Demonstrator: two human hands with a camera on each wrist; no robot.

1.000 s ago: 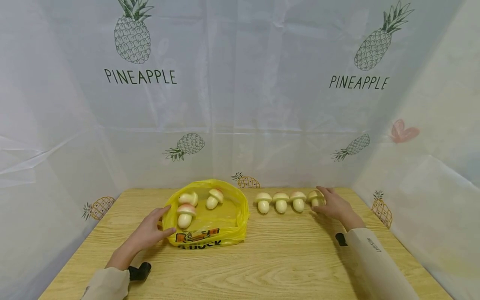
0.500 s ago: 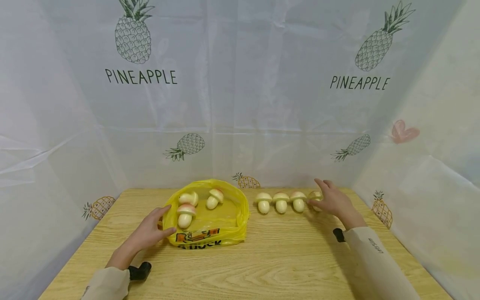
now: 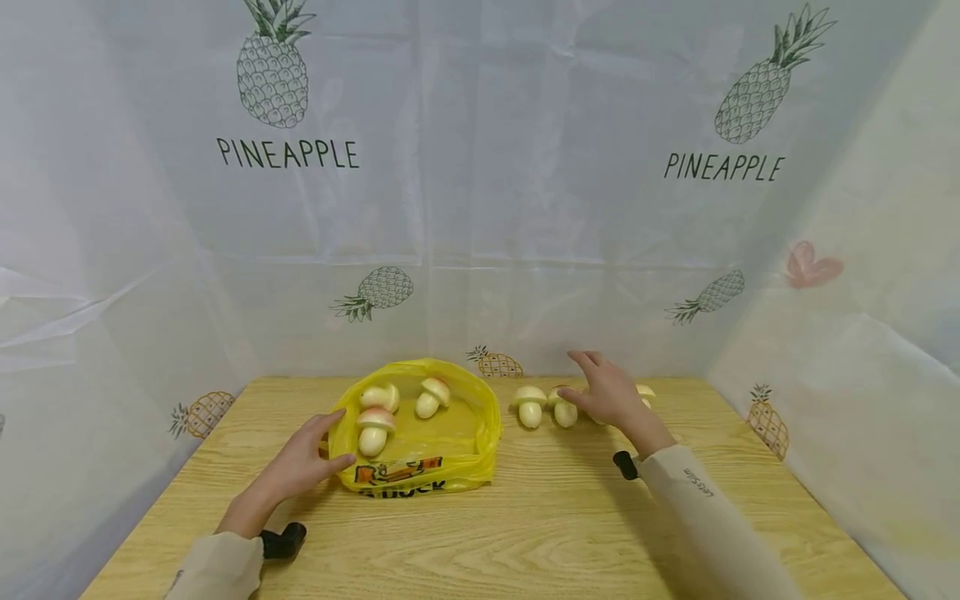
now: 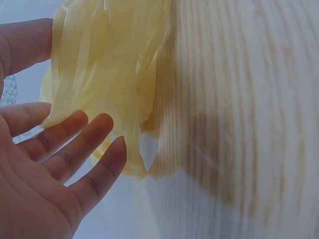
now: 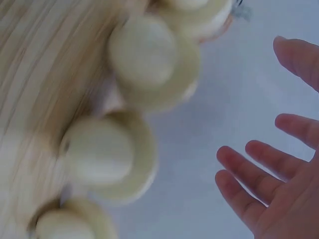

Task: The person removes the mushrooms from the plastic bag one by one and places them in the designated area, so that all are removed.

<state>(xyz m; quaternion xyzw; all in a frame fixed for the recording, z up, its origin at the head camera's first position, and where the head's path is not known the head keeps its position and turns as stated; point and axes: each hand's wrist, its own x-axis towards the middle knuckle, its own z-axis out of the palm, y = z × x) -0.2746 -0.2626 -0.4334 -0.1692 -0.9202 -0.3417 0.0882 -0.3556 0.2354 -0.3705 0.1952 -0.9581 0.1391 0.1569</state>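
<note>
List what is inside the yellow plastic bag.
Three toy mushrooms lie inside the open yellow plastic bag; the left hand holds its rim. Anything beneath them is hidden.

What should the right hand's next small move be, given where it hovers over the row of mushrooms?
Probably lower the right hand and curl its fingers round a mushroom just beneath. The hand is open, holding nothing, above the row, while the left hand holds the yellow bag open with three mushrooms inside.
</note>
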